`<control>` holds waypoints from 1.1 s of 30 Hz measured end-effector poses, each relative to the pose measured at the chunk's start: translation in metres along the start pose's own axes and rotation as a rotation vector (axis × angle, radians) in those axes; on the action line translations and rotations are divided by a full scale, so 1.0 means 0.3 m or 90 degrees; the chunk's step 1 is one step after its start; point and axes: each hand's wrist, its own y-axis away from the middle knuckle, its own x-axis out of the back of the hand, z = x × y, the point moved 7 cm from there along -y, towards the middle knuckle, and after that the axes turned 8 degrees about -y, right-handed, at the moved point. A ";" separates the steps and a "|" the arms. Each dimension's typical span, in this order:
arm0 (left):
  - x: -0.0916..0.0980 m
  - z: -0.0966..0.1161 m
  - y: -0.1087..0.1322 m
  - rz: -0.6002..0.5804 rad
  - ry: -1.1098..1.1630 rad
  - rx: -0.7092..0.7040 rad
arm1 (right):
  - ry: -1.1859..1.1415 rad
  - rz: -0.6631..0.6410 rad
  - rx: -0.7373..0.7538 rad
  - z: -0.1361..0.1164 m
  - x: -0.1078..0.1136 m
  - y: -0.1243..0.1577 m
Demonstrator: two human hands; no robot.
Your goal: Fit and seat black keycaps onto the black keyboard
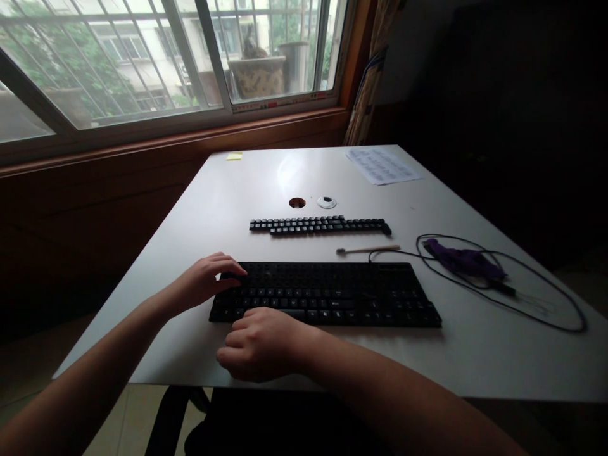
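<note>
A black keyboard (332,294) lies near the front edge of a white table (266,183); many of its upper keys are off. My left hand (206,278) rests on the keyboard's upper left corner, fingers curled over the edge. Just in front of the keyboard's left part, my right hand (261,345) lies on the table with its fingers curled in; whether it holds anything is hidden. Removed black keycaps (319,225) sit in rows farther back. A thin stick-like tool (368,249) lies between the keycaps and the keyboard.
The keyboard's black cable (541,313) loops at the right around a purple object (463,259). A cable hole (297,202) and its white cover (327,202) lie mid-table. A printed sheet (382,164) and a yellow note (234,156) sit at the back. A window runs behind.
</note>
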 end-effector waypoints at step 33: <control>-0.012 0.068 0.050 0.096 -0.085 0.015 | -0.005 -0.019 -0.012 0.004 -0.004 0.000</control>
